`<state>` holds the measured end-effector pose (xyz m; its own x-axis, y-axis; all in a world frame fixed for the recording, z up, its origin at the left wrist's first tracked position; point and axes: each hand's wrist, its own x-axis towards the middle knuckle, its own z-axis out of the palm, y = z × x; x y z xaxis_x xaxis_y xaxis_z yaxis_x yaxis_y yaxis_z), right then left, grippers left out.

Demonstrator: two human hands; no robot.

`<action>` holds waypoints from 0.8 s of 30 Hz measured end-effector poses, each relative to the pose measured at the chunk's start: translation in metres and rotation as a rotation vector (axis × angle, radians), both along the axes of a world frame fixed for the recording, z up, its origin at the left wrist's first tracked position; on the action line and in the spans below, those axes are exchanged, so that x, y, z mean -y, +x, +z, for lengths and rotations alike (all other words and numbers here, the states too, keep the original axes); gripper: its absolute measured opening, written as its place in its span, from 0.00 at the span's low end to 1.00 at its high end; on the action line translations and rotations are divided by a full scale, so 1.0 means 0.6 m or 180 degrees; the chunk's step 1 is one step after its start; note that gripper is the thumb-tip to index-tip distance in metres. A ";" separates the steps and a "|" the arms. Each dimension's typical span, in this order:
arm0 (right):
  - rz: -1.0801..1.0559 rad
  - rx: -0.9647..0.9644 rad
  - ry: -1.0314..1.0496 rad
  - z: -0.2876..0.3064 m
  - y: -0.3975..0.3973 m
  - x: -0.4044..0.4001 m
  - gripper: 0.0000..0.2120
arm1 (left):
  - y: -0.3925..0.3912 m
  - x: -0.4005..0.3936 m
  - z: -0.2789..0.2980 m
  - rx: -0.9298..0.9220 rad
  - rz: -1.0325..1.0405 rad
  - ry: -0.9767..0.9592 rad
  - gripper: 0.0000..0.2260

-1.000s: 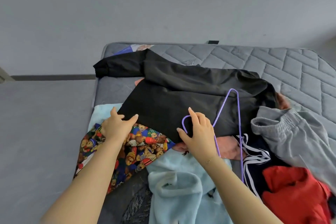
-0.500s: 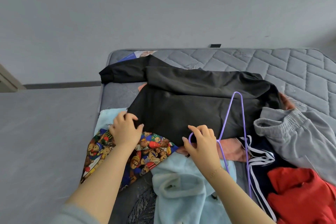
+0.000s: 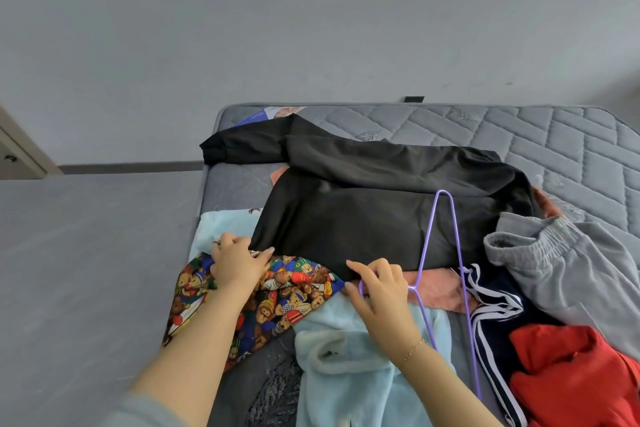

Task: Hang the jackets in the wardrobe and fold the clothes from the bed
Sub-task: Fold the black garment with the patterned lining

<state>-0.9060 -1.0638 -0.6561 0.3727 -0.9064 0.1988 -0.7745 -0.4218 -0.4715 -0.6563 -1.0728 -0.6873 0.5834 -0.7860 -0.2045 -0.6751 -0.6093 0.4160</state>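
Currently: left hand (image 3: pixel 237 262) fingers curled, gripping black jacket (image 3: pixel 363 218) hem near bed (image 3: pixel 554 149) left edge | right hand (image 3: pixel 382 291) pinches purple hanger (image 3: pixel 450 253) hook.

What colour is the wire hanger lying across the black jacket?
Purple. The hanger shows clearly in the head view, its hook held in the right hand.
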 end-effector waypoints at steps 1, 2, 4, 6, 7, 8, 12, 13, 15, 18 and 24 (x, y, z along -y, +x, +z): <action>0.0043 0.0020 -0.0022 0.000 0.002 -0.005 0.15 | -0.010 -0.004 0.007 -0.0137 -0.0106 -0.0248 0.22; 0.0081 0.0053 -0.0069 0.001 0.004 -0.009 0.14 | -0.021 -0.010 0.015 -0.0477 -0.0096 -0.0630 0.20; 0.0118 0.0094 -0.0186 0.006 0.006 -0.018 0.13 | -0.039 -0.027 0.045 -0.1822 0.0455 -0.1478 0.23; 0.0112 0.0060 -0.0316 0.010 0.006 -0.023 0.11 | -0.041 -0.045 0.089 -0.3096 0.1217 -0.2079 0.26; 0.0063 0.0024 -0.0416 0.012 0.004 -0.023 0.10 | -0.037 -0.058 0.104 -0.3494 0.1332 -0.2358 0.22; -0.0052 -0.0013 -0.0456 0.015 0.003 -0.023 0.10 | -0.031 -0.071 0.121 -0.3744 0.1336 -0.2615 0.18; -0.0591 -0.0112 0.0049 0.039 0.007 -0.031 0.19 | 0.001 -0.134 0.202 -0.4430 0.1630 -0.3226 0.14; -0.0570 0.0128 -0.0051 0.050 0.010 -0.039 0.20 | 0.014 -0.152 0.225 -0.4555 0.1697 -0.3402 0.13; -0.0503 0.0537 -0.0620 0.073 0.021 -0.055 0.26 | 0.043 -0.194 0.271 -0.4582 0.1852 -0.3791 0.13; -0.0369 0.0370 -0.0823 0.106 0.055 -0.073 0.41 | 0.092 -0.262 0.332 -0.4594 0.1856 -0.4326 0.14; 0.0624 -0.0183 -0.0327 0.130 0.171 -0.103 0.20 | 0.154 -0.421 0.412 -0.4104 0.1978 -0.4969 0.15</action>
<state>-0.8036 -1.0023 -0.5779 0.5531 -0.7916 0.2597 -0.6973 -0.6105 -0.3755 -0.5637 -0.8204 -0.4402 0.8724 -0.4700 -0.1342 0.4415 0.6398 0.6291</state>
